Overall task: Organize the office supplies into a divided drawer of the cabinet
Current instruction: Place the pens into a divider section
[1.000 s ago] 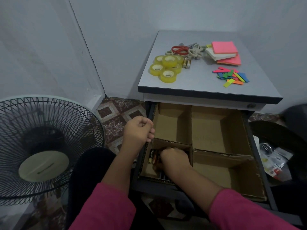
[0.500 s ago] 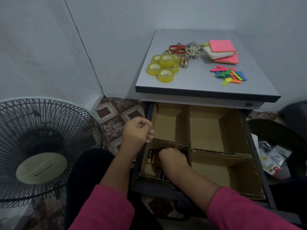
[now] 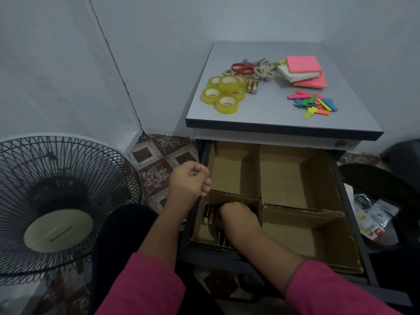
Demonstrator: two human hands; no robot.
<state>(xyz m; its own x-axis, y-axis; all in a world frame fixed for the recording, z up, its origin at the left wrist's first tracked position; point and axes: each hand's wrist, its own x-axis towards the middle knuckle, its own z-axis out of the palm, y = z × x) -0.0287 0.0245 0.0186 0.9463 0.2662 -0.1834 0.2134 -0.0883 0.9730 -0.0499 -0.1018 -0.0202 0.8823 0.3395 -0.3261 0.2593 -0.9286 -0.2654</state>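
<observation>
From the head view, your right hand (image 3: 236, 215) was down inside the near-left compartment of the cardboard-divided drawer (image 3: 313, 226), knuckles up with the fingers curled under and hidden, so whether it gripped anything could not be told; batteries (image 3: 209, 215) lay in that compartment just to its left and more showed beneath your wrist at the front wall. Your left hand (image 3: 189, 181) was curled into a loose fist at the drawer's left edge, beside the cardboard divider, and I could not tell whether it held something small. The other three compartments showed only bare cardboard. Up on the cabinet's tabletop (image 3: 261, 112), a cluster of yellow tape rolls (image 3: 223, 92) sat at the left, with two more batteries (image 3: 252, 85) touching their right side. Behind them lay red-handled scissors (image 3: 242, 67) among pale scissor handles (image 3: 263, 72). To the right, pink and white sticky-note pads (image 3: 303, 70) were stacked askew, and a loose heap of coloured page flags (image 3: 312, 104) lay nearer the front edge. A standing fan (image 3: 56, 205) stood on the patterned tile floor (image 3: 159, 160) to your left, and your pink sleeves (image 3: 145, 289) filled the bottom of the frame
</observation>
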